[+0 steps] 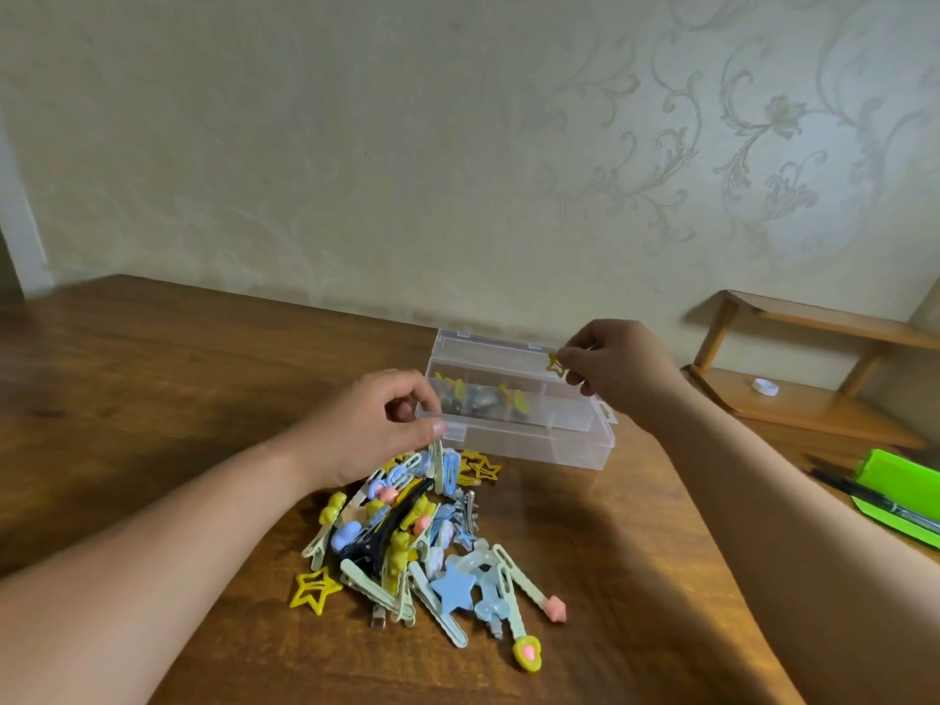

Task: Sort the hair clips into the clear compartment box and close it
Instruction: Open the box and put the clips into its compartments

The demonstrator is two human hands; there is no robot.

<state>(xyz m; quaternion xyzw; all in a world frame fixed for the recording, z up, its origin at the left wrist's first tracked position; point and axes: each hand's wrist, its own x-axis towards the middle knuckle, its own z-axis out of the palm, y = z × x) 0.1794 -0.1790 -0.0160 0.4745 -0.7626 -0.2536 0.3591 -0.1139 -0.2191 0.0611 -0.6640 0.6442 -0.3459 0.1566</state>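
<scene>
A clear compartment box [559,442] stands open on the wooden table, its lid tipped back toward the wall. One back compartment holds several yellow and dark clips [480,399]. My right hand [618,366] hovers over the box's right end, pinching a yellow star clip [555,366]. My left hand [379,424] is at the box's left front corner, fingers closed on a pale green clip [437,457] that hangs down over the pile. A heap of mixed hair clips [417,541] lies in front of the box, with a yellow star clip [313,588] at its left edge.
A small wooden shelf [814,394] stands at the right against the wall, with a white cap [764,386] on its lower board. A green case [900,493] with pens lies at the table's right edge. The patterned wall rises just behind the box.
</scene>
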